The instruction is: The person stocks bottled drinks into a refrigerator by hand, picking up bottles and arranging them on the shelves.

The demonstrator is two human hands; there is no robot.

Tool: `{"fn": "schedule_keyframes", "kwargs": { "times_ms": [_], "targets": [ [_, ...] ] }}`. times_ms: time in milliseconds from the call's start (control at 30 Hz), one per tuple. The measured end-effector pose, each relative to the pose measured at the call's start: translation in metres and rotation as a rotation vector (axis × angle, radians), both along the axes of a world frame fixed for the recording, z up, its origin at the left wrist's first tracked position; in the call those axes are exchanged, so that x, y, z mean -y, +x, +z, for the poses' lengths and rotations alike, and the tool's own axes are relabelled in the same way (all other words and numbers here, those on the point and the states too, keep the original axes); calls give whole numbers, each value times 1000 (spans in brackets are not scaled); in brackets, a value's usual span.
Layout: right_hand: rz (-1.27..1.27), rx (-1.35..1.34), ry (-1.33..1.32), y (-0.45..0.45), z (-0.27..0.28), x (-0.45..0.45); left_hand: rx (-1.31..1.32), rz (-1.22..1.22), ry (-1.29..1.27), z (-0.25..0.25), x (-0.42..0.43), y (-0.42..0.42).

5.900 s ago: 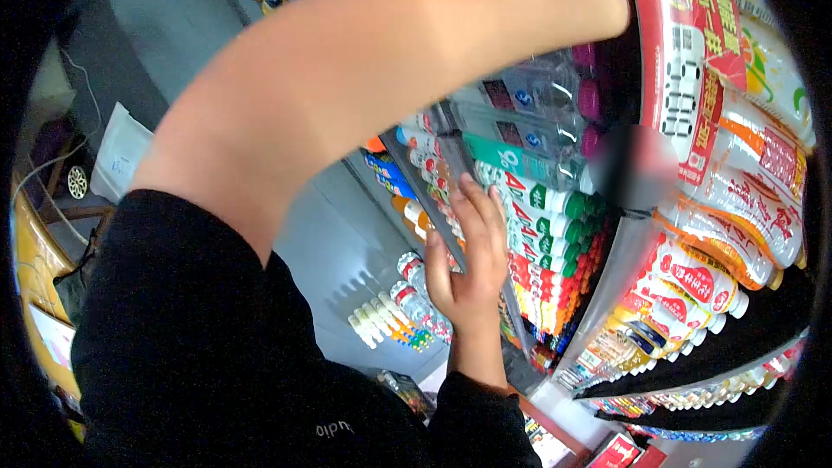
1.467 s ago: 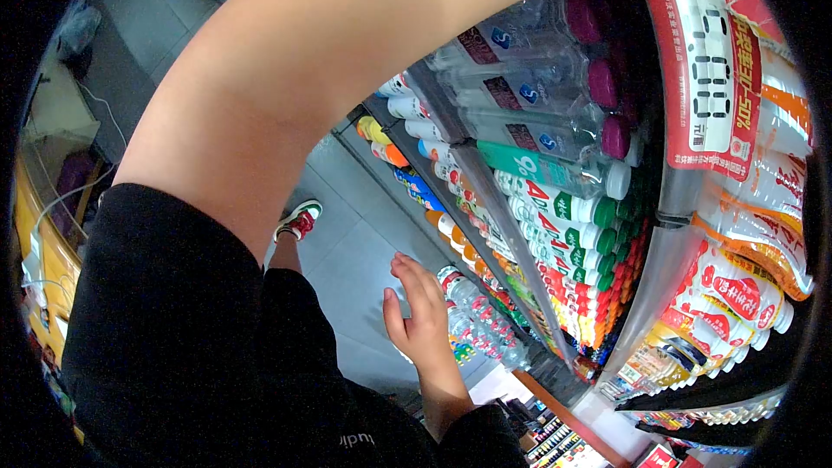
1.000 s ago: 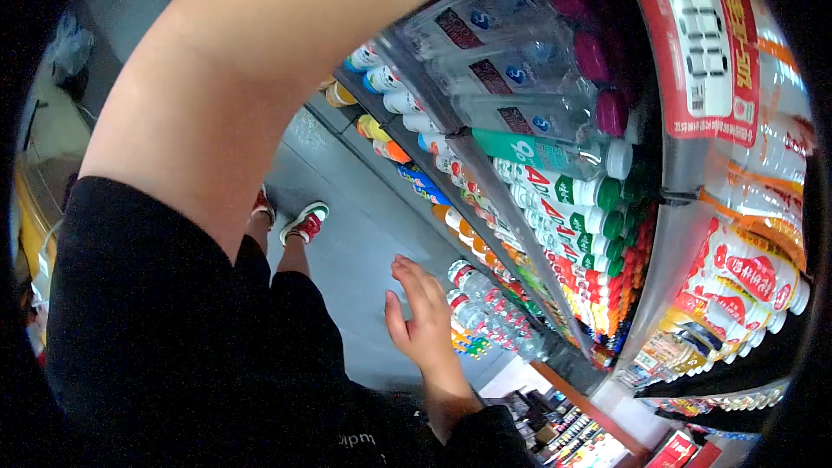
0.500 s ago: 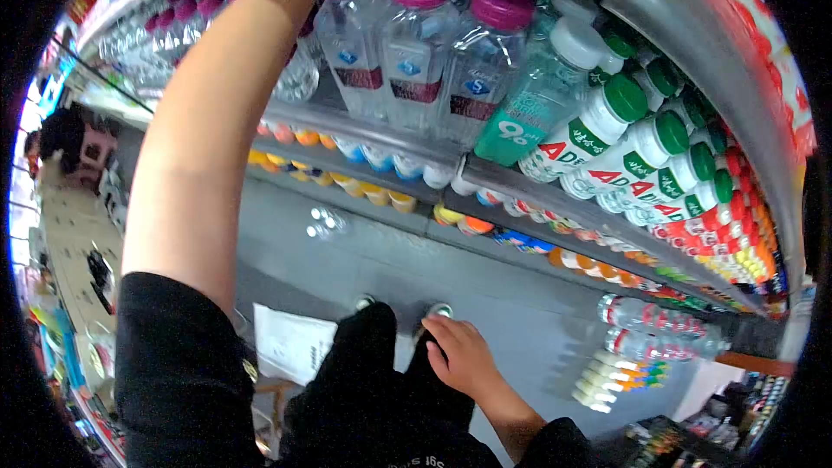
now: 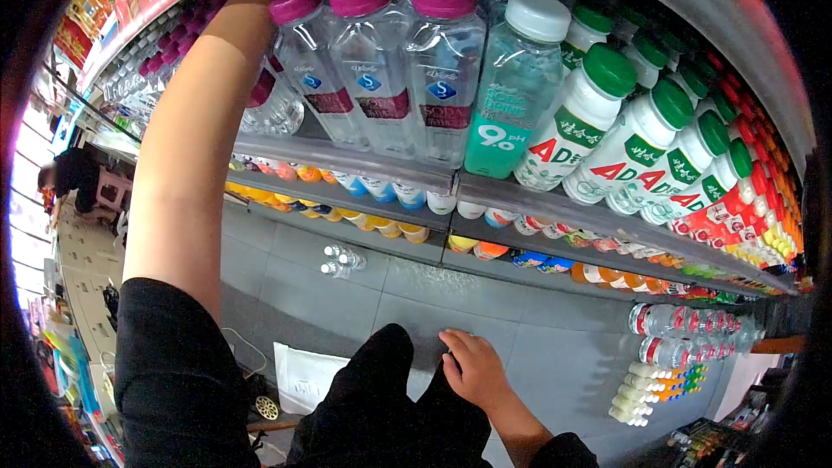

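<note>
My left arm [image 5: 191, 147] reaches up into the shelf, behind the front row of clear soda water bottles [image 5: 368, 78] with magenta caps. Shadow and the bottles hide the fingers of my left hand, so its hold cannot be seen. Beside these bottles stands a green soda drink bottle [image 5: 511, 95] with a white cap. White bottles [image 5: 568, 126] with green caps are lined up to its right. Low in the view, my right hand [image 5: 475, 371] lies on my knee in black trousers, fingers loosely stretched and holding nothing.
The shelf edge [image 5: 364, 156] runs across, with more drinks on the tier below. Several small bottles [image 5: 342, 260] stand on the grey floor. Large water bottles [image 5: 693, 334] are at right. A white package [image 5: 308, 377] lies by my leg. A person [image 5: 74, 178] is at far left.
The view has shifted, so the shelf bottles appear further left and sharper. My left arm is still reaching into the shelf; my right hand still rests on my knee.
</note>
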State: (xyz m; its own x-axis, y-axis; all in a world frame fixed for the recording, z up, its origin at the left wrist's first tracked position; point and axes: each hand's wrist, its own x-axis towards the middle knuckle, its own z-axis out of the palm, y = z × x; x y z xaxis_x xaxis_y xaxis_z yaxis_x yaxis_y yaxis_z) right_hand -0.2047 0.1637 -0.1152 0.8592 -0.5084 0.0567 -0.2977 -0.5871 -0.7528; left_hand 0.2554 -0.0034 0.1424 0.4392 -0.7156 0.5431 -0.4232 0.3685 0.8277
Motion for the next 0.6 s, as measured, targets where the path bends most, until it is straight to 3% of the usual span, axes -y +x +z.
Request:
{"fn": "schedule_keyframes", "kwargs": {
  "times_ms": [367, 600],
  "targets": [
    [60, -28, 4, 12, -10, 1, -39, -47, -26, -4, 5, 16],
    [108, 7, -30, 23, -49, 15, -94, -80, -81, -17, 15, 20]
  ]
}}
